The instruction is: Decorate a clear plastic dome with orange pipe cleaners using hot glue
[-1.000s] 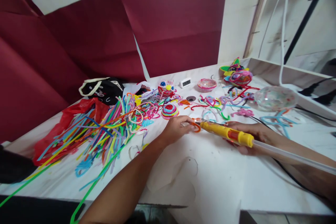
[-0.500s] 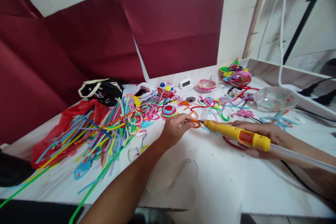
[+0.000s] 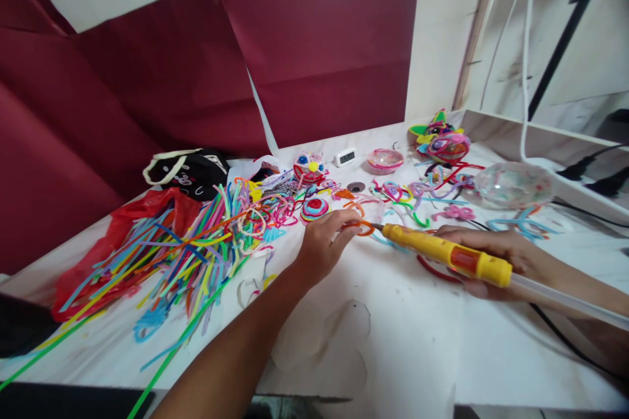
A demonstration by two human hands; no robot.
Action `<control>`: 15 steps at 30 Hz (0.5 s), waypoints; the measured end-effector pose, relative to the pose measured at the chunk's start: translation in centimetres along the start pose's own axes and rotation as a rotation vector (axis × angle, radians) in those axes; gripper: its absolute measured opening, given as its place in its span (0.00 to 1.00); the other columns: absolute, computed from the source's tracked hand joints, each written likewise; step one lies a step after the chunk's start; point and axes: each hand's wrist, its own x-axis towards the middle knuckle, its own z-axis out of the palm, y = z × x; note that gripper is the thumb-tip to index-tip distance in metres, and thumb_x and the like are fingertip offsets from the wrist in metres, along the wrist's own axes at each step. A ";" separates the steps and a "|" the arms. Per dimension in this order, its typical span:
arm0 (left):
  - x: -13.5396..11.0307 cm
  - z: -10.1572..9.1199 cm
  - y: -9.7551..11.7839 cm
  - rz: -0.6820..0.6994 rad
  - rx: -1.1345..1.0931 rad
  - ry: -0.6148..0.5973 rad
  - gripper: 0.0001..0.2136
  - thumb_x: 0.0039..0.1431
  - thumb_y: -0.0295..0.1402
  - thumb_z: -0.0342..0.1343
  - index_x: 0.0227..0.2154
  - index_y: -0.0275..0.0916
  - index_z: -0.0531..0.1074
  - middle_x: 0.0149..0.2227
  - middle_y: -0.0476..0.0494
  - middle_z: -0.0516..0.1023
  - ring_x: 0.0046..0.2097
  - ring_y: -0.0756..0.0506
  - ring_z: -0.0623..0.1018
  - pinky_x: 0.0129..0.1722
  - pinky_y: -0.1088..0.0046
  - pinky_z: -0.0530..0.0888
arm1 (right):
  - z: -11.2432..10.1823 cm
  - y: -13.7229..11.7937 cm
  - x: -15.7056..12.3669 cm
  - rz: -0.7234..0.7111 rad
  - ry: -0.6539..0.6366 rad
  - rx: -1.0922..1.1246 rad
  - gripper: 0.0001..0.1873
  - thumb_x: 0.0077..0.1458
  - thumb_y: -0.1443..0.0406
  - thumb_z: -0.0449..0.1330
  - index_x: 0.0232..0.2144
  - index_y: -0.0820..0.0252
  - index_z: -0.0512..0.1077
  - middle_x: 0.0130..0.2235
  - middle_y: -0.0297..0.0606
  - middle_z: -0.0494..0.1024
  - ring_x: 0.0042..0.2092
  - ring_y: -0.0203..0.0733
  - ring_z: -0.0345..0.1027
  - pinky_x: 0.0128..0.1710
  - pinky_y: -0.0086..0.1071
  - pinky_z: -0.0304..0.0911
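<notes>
My left hand pinches a small orange pipe-cleaner loop just above the white table. My right hand is wrapped round a yellow and red glue-gun-like tool, and its metal tip touches the orange loop. A clear stick runs back from the tool along my right forearm. A red curved piece lies on the table under the tool.
A big heap of coloured pipe cleaners on a red plastic bag fills the left. Behind lie a black bag, small woven balls, a digital clock, a pink bowl, a clear sphere and a black cable.
Both hands have shifted slightly up and away with the orange loop and the tool; my right hand has slid the tool a little to the right.
</notes>
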 end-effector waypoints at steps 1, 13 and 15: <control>0.0 0.0 0.0 0.018 0.021 -0.005 0.07 0.58 0.34 0.54 0.37 0.42 0.74 0.38 0.46 0.79 0.38 0.48 0.77 0.41 0.74 0.71 | 0.0 0.0 0.0 0.009 -0.003 0.010 0.21 0.36 0.52 0.66 0.36 0.48 0.77 0.38 0.38 0.77 0.41 0.51 0.70 0.30 0.32 0.66; -0.2 0.2 -0.3 0.254 0.125 0.006 0.04 0.59 0.30 0.52 0.36 0.40 0.72 0.36 0.46 0.79 0.38 0.50 0.77 0.39 0.75 0.72 | -0.4 0.1 0.1 0.004 -0.063 0.022 0.22 0.37 0.51 0.65 0.37 0.52 0.77 0.42 0.40 0.77 0.42 0.52 0.70 0.30 0.31 0.66; -0.1 0.3 -0.4 0.309 0.123 0.035 0.03 0.59 0.29 0.53 0.35 0.39 0.71 0.34 0.47 0.78 0.37 0.50 0.77 0.38 0.76 0.72 | -0.5 0.4 0.1 -0.003 -0.062 0.011 0.23 0.37 0.52 0.66 0.38 0.51 0.77 0.40 0.40 0.77 0.42 0.51 0.71 0.30 0.31 0.67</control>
